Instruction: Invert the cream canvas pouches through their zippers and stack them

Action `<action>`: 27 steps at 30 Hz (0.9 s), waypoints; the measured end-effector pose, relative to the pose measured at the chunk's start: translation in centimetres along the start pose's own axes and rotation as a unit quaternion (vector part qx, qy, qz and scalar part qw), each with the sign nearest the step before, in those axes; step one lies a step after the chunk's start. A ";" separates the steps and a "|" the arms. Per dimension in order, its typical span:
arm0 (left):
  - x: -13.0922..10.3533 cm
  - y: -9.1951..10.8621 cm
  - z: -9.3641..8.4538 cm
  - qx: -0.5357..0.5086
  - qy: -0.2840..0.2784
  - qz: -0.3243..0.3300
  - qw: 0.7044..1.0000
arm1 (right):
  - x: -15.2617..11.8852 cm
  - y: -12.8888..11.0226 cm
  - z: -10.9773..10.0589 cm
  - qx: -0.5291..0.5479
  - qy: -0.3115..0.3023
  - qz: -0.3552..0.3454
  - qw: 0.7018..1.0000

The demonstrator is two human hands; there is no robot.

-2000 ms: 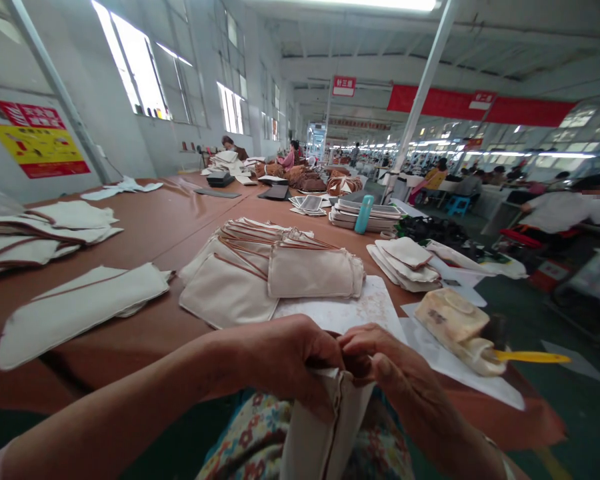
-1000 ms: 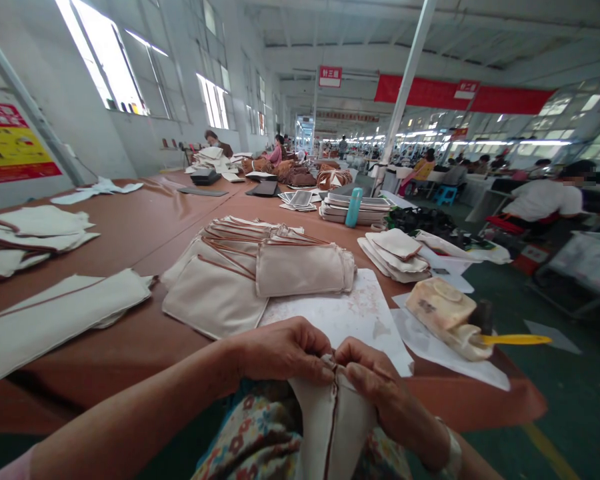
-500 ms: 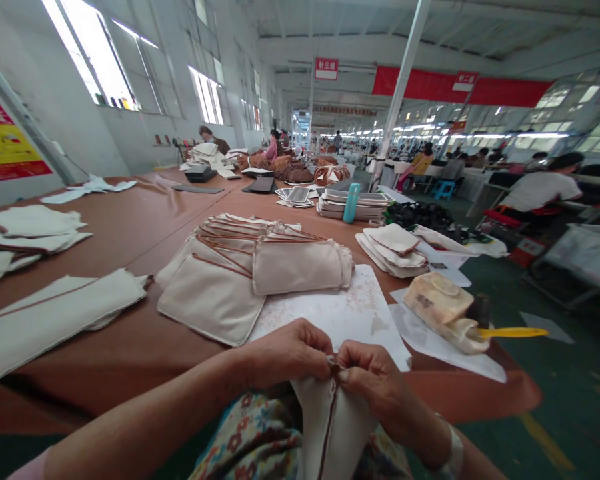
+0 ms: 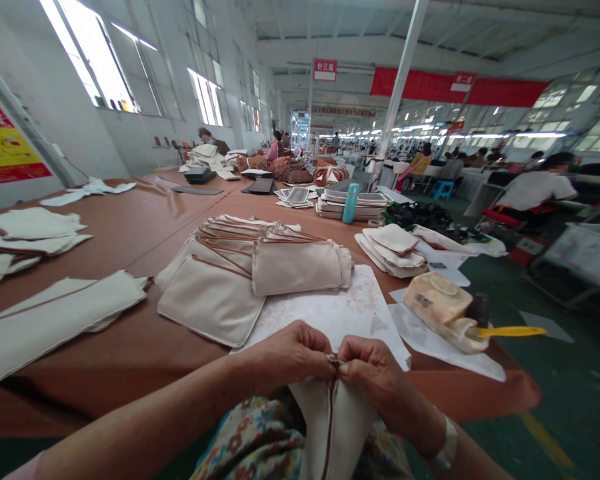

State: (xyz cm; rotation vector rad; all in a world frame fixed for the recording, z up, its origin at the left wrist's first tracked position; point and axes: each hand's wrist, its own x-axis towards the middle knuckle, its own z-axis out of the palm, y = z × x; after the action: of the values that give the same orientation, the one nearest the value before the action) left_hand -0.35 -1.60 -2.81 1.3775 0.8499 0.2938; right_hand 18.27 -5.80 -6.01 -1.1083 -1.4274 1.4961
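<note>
A cream fabric piece with brown edging (image 4: 345,427) hangs down over my lap, its upper end pinched between both hands. My left hand (image 4: 293,357) grips that end from the left, thumb and fingers pressed together. From the right, my right hand (image 4: 373,373) pinches the same end, close against the left fingertips. The brown edging runs down the middle of the piece. Just beyond my hands, a white sheet with brown smears (image 4: 325,313) lies on the table. Stacked cream pouches with brown trim (image 4: 300,267) overlap its far side.
The brown-covered table (image 4: 190,373) has folded cream pieces (image 4: 75,307) at left. At right are a cut plastic container (image 4: 437,307) with a yellow-handled tool (image 4: 513,331), small cream panels (image 4: 393,247) and a blue bottle (image 4: 350,203). A co-worker in white (image 4: 535,190) sits farther right.
My hands stay pinched on the fabric piece and have shifted only slightly. The view has moved a little. Things on the table lie as before.
</note>
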 end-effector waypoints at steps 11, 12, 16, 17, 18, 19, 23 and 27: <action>-1.1 0.1 0.8 0.278 0.076 0.087 0.954 | -1.0 -0.1 -0.3 -0.111 -0.012 -0.046 0.993; -1.2 0.2 0.7 0.279 0.073 0.084 0.954 | -1.0 -0.2 -0.3 -0.117 -0.010 -0.045 0.992; -1.6 0.5 -0.2 0.171 0.015 0.034 0.985 | -1.0 -0.3 -0.2 -0.128 0.007 -0.056 0.990; -1.6 0.5 -0.3 0.129 0.011 0.025 0.991 | -1.0 -0.4 -0.2 -0.128 0.012 -0.060 0.990; -1.5 0.5 -0.4 0.094 0.014 0.021 0.995 | -1.1 -0.4 -0.3 -0.125 0.015 -0.064 0.990; -1.4 0.4 -0.4 0.065 0.020 0.019 0.998 | -1.2 -0.5 -0.3 -0.118 0.014 -0.068 0.991; -0.6 -0.3 -0.2 -0.009 0.016 0.000 1.000 | -1.5 -0.5 -0.2 -0.100 0.009 -0.115 0.988; -0.5 -0.3 -0.2 -0.049 -0.030 -0.001 0.998 | -1.9 -0.5 -0.1 -0.121 0.029 -0.192 0.974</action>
State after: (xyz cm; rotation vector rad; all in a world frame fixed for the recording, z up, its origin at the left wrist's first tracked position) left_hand -0.92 -1.87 -2.87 1.2886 0.7771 0.2864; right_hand 18.92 -7.53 -5.32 -0.9387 -1.7025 1.0321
